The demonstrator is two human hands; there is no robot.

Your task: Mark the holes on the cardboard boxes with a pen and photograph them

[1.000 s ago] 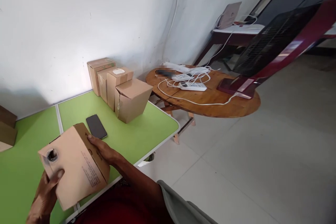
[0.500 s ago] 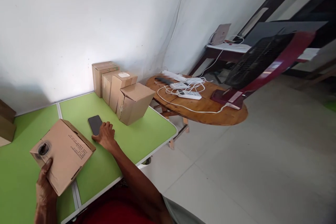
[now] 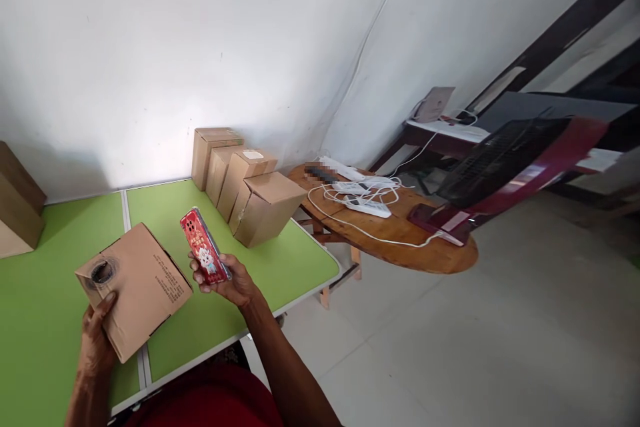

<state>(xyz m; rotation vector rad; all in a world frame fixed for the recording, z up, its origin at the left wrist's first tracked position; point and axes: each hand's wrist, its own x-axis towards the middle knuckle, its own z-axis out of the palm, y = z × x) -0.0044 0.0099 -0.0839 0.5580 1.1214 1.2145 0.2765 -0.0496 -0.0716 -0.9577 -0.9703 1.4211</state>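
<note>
Although its screen faces away and cannot be seen, the phone (image 3: 205, 247) shows its red patterned back, held by the right hand (image 3: 235, 285) above the desk (image 3: 300, 257), well in from the rounded right corner. That hand grips the lower end, with fingertips curled round the left side and the thumb along the right; the palm and the rest of the fingers are partly hidden behind the case. The phone's long axis runs up and slightly leftward, its camera end pointing toward the desk's back edge and its lower end toward the near edge. The left hand (image 3: 97, 339) grasps a cardboard box (image 3: 143, 293) by its left side, the thumb pressed on the broad face below a dark-ringed hole (image 3: 103, 271), the other fingers mostly out of sight beneath. What lies inside the hole is too dark to make out, and the printed lines near the right side are too small to read. This face looks nearly square, so no long axis stands out; one corner points to the desk's back edge, the opposite one to the near edge. Whether the underside touches the desk cannot be told.
</note>
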